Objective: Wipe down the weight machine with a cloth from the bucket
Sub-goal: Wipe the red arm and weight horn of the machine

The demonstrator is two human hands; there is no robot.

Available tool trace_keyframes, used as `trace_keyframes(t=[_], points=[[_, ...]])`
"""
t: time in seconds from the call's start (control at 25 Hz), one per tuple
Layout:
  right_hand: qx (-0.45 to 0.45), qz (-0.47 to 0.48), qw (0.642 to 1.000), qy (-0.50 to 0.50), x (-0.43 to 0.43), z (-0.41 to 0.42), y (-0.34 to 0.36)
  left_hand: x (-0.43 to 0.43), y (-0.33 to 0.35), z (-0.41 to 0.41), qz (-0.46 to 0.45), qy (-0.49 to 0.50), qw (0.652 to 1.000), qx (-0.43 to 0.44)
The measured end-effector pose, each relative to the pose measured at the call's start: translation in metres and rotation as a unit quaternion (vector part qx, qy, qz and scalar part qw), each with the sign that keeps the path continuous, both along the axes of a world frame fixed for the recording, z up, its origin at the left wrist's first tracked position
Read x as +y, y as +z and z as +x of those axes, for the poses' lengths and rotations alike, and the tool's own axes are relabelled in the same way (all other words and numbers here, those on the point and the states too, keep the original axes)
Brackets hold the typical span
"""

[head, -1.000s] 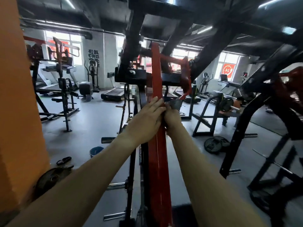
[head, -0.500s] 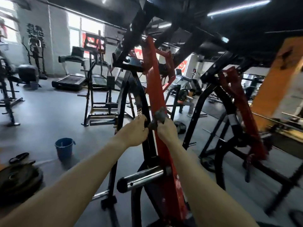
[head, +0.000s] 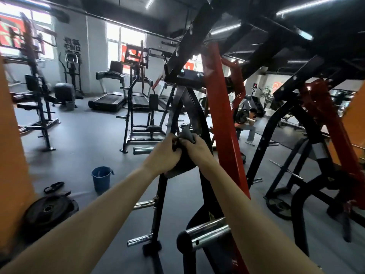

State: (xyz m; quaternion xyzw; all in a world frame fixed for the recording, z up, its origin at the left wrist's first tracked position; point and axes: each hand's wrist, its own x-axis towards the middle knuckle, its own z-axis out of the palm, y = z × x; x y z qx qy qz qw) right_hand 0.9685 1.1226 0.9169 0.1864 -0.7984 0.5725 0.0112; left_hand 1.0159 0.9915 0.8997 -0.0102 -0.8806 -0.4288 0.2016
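The left hand (head: 163,156) and the right hand (head: 195,150) meet on a black upright of the weight machine (head: 219,119). Both are curled tightly around the grey cloth (head: 187,135), which wraps that upright. The blue bucket (head: 101,179) stands on the floor (head: 88,139) to their left, near a weight plate (head: 49,210).

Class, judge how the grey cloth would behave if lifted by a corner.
Probably floppy: the cloth bunches above the right hand and sags below the left hand. Likely light: fingers alone hold it. Perhaps damp, given the bucket.
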Motion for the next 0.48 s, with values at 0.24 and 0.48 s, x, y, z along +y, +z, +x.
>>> trace_keyframes(t=[0.24,0.48], points=[[0.054,0.042,0.997,-0.047,-0.03,-0.094,0.004,-0.034,0.015,-0.087,-0.056,0.04,0.998,0.003],[0.226,0.006,0.96,-0.163,-0.036,-0.158,0.012,-0.025,0.024,-0.181,-0.002,0.018,1.0,0.025]])
